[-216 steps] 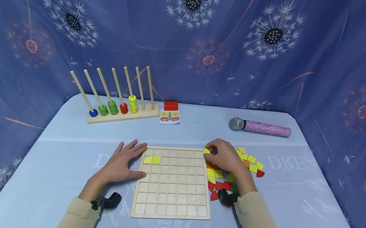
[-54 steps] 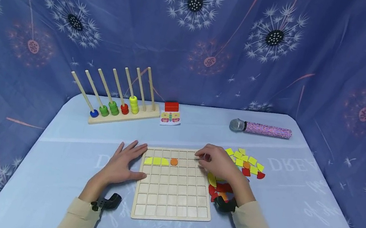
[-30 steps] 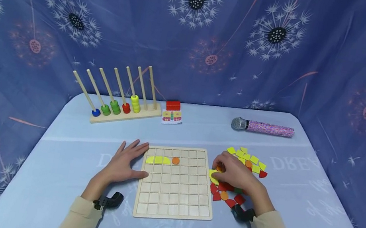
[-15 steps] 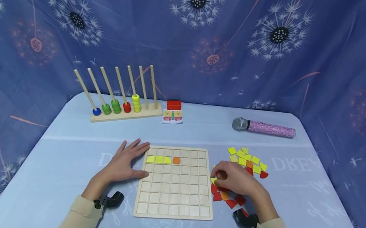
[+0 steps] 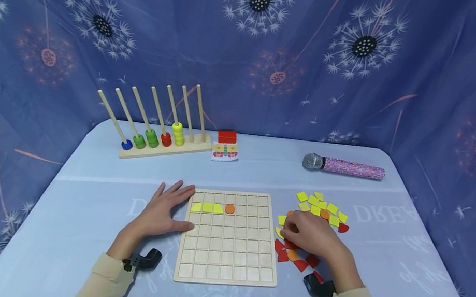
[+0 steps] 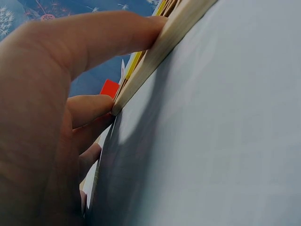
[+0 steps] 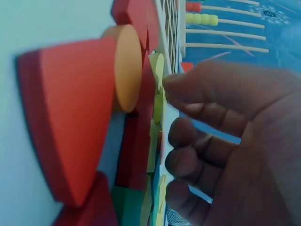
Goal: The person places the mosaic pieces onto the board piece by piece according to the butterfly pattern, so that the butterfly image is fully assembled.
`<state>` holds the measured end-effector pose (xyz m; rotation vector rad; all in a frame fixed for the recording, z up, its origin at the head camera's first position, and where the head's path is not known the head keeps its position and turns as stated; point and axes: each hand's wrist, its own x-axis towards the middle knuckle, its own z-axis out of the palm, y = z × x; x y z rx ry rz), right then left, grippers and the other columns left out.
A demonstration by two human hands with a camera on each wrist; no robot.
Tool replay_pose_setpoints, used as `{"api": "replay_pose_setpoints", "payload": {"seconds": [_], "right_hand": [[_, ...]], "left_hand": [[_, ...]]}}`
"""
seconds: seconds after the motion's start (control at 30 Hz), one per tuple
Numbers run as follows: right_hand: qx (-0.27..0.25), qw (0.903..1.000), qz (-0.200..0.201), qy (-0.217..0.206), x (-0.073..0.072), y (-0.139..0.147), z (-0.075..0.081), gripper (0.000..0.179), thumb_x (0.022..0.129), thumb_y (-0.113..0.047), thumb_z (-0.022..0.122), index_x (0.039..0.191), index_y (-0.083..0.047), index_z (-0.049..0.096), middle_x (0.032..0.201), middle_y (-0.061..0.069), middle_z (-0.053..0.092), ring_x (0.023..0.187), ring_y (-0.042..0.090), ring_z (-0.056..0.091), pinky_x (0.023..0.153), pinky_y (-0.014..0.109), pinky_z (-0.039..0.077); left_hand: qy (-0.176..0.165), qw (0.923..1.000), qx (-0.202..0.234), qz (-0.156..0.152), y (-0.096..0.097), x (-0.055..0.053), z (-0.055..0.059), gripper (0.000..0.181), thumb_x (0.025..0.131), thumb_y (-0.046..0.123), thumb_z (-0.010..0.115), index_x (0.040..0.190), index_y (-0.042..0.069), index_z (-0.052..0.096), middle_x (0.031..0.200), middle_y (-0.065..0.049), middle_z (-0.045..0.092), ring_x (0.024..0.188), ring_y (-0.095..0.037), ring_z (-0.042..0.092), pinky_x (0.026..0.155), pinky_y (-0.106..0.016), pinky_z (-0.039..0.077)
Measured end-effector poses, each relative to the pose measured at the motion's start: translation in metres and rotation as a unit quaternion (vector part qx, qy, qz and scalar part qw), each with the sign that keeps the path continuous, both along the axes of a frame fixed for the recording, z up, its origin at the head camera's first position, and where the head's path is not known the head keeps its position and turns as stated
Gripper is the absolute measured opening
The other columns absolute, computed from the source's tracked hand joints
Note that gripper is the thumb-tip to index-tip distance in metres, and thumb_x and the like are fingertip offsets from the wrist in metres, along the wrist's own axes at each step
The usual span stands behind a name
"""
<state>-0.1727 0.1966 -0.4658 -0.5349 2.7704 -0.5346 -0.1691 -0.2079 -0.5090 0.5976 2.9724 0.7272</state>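
A wooden grid board (image 5: 229, 244) lies on the table. In its second row sit a yellow quarter-round tile (image 5: 196, 207), a yellow square tile (image 5: 207, 207), another yellow quarter-round tile (image 5: 218, 209) and an orange round tile (image 5: 230, 209). My left hand (image 5: 159, 215) rests spread at the board's left side, with thumb and fingertips at its edge. Just right of the board, my right hand (image 5: 311, 233) has bent fingers down among loose tiles. In the right wrist view its thumb (image 7: 181, 87) is right at yellow tiles (image 7: 157, 70); whether it pinches one I cannot tell.
Red tiles (image 5: 301, 265) and yellow tiles (image 5: 321, 204) lie scattered around the right hand. A peg abacus (image 5: 167, 150) stands at the back left, beside a red block (image 5: 227, 136) and a butterfly picture card (image 5: 225, 151). A glittery microphone (image 5: 343, 167) lies at the back right.
The second yellow quarter-round tile and the orange round tile have come onto the board. My right hand went over the board, then back right to the loose tiles. The left hand stayed.
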Motion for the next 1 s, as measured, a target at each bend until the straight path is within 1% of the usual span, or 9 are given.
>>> {"api": "replay_pose_setpoints", "payload": {"seconds": [0.1,0.23,0.33,0.47,0.57,0.7,0.8,0.87,1.0], "right_hand": [[-0.022,0.9997,0.009,0.000,0.002,0.000,0.001,0.010,0.080,-0.022,0.073,0.083,-0.027,0.065,0.074,-0.009,0.054,0.070,0.011,0.052,0.060,0.027,0.047],[-0.053,0.9980,0.036,0.001,0.002,-0.002,0.001,0.024,0.077,-0.012,0.072,0.095,-0.028,0.071,0.091,-0.013,0.056,0.082,0.010,0.052,0.068,0.026,0.049],[-0.057,0.9971,0.051,-0.001,0.002,-0.004,0.002,0.026,0.077,-0.010,0.073,0.095,-0.028,0.072,0.094,-0.015,0.058,0.085,0.010,0.052,0.071,0.026,0.049],[-0.046,0.9978,0.045,-0.011,0.003,-0.006,0.004,0.023,0.076,-0.015,0.077,0.093,-0.028,0.071,0.090,-0.015,0.058,0.080,0.009,0.052,0.069,0.027,0.049],[-0.042,0.9987,0.023,-0.015,0.004,-0.009,0.003,0.024,0.075,-0.022,0.082,0.095,-0.027,0.069,0.084,-0.012,0.056,0.076,0.010,0.052,0.066,0.027,0.048],[-0.037,0.9993,-0.006,-0.005,0.005,-0.011,-0.001,0.031,0.075,-0.031,0.083,0.101,-0.024,0.068,0.079,-0.009,0.053,0.075,0.011,0.051,0.064,0.027,0.047],[-0.028,0.9996,-0.007,0.008,0.005,-0.011,-0.003,0.036,0.075,-0.034,0.082,0.106,-0.023,0.069,0.080,-0.009,0.053,0.076,0.011,0.050,0.064,0.027,0.046],[-0.025,0.9996,-0.003,0.010,0.005,-0.010,-0.002,0.036,0.076,-0.033,0.082,0.108,-0.022,0.070,0.083,-0.008,0.053,0.076,0.011,0.050,0.064,0.027,0.046],[-0.028,0.9995,0.010,0.006,0.003,-0.006,-0.001,0.029,0.078,-0.024,0.079,0.106,-0.022,0.072,0.094,-0.009,0.054,0.082,0.009,0.051,0.070,0.026,0.049]], "left_hand": [[0.001,1.0000,0.000,-0.001,0.001,0.000,-0.001,0.095,0.073,0.066,0.069,0.149,0.019,0.038,0.153,0.006,0.033,0.145,-0.023,0.012,0.114,-0.053,-0.003],[0.001,1.0000,0.001,0.000,0.001,0.000,0.000,0.095,0.073,0.065,0.069,0.149,0.019,0.038,0.153,0.006,0.033,0.145,-0.023,0.013,0.114,-0.053,-0.003],[0.001,1.0000,0.001,0.000,0.001,0.000,0.000,0.095,0.073,0.065,0.070,0.149,0.019,0.038,0.153,0.005,0.033,0.145,-0.023,0.013,0.113,-0.053,-0.003],[0.002,1.0000,0.002,0.001,0.001,0.001,0.001,0.095,0.073,0.064,0.070,0.149,0.018,0.038,0.153,0.005,0.034,0.145,-0.024,0.013,0.113,-0.054,-0.002],[0.002,1.0000,0.004,0.000,0.001,0.000,0.002,0.095,0.073,0.064,0.071,0.149,0.018,0.039,0.153,0.005,0.034,0.145,-0.024,0.014,0.113,-0.054,-0.002],[0.000,1.0000,0.005,-0.001,0.000,0.000,0.002,0.095,0.073,0.063,0.071,0.149,0.018,0.039,0.153,0.005,0.033,0.144,-0.024,0.014,0.113,-0.054,-0.002],[-0.001,1.0000,0.005,0.000,0.000,0.001,0.002,0.095,0.072,0.063,0.071,0.149,0.017,0.039,0.153,0.005,0.033,0.145,-0.024,0.014,0.113,-0.054,-0.003],[0.001,1.0000,0.002,0.000,0.000,0.001,0.002,0.095,0.072,0.063,0.071,0.149,0.018,0.038,0.153,0.005,0.033,0.145,-0.023,0.014,0.113,-0.053,-0.002],[0.008,1.0000,0.003,-0.003,0.001,0.002,0.003,0.095,0.072,0.063,0.071,0.149,0.017,0.039,0.153,0.004,0.034,0.144,-0.025,0.015,0.113,-0.056,-0.001]]}}
